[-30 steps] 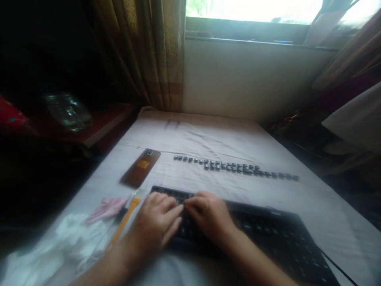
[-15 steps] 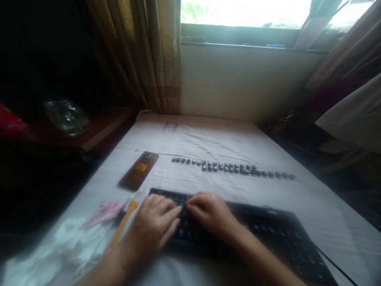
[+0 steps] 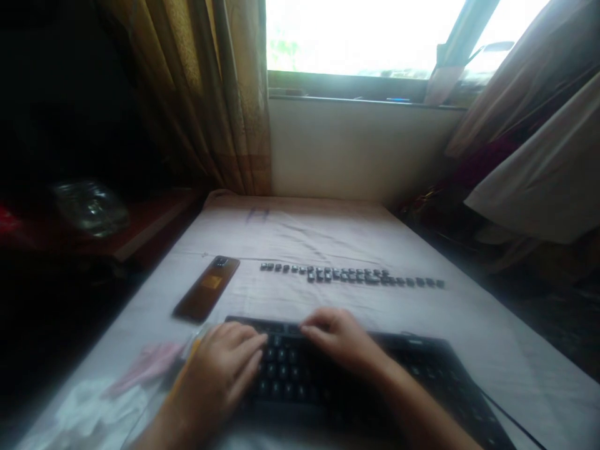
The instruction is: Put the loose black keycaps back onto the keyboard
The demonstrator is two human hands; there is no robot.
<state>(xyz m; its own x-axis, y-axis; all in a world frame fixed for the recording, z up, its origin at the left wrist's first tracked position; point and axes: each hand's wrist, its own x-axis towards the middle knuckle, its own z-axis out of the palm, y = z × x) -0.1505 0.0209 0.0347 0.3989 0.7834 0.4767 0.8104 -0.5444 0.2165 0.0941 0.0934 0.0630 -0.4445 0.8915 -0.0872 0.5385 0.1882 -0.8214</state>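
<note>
A black keyboard (image 3: pixel 434 365) lies on the cloth-covered surface in front of me, some of its keys gone. Over its left end rests my left hand (image 3: pixel 222 369), palm down with fingers stretched out, holding nothing I can see. My right hand (image 3: pixel 344 344) is above the keyboard's upper part, thumb and forefinger pinched together; blur hides whatever may be between them. Beyond the keyboard, several loose keycaps (image 3: pixel 347 275) are laid out in two rows. An orange-handled tool (image 3: pixel 195 345) is mostly covered by my left hand.
A brown phone (image 3: pixel 209 287) lies face down to the left. Nearer are a pink cloth (image 3: pixel 147 367) and crumpled white material (image 3: pixel 98 406). A cable (image 3: pixel 509 415) runs off the keyboard's right side. Curtain (image 3: pixel 234 125) and wall (image 3: pixel 347 150) stand behind the far edge.
My hands have moved apart: the left has drawn back leftward, uncovering keys, and the right has lifted slightly away from them. The camera view has tilted up and shifted right.
</note>
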